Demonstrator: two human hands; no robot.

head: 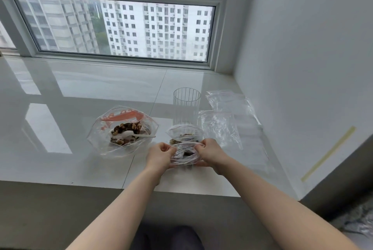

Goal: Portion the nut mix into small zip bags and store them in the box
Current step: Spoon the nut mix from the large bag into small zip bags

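In the head view, a small zip bag (183, 155) holding a few dark pieces of nut mix is gripped at the near edge of the white glossy surface (80, 92), directly ahead of the person. The left hand (160, 155) is clamped on the bag's left end, fingers curled and pinching the plastic; the right hand (210, 152) is clamped in the same way on its right end. The bag's long axis is seen to run left to right between the two grips, with its mouth edge stretched along the far upper side, facing away from the person. Both hands are equally near, one at each end, so the sealing press is judged to travel along that axis from one grip toward the other (whether the zip is already partly closed cannot be told).

Just behind it, a second small bag (184, 133) with nuts inside is seen standing with its mouth open and upward, touching or nearly touching the held one. To the left lies the large bag (123, 128) of nut mix, mouth wide open, with a white spoon (131, 134) resting in it, handle pointing right. A ribbed clear container (186, 106) stands upright behind the small bags. Empty zip bags (228, 112) are spread flat to the right, near the wall.
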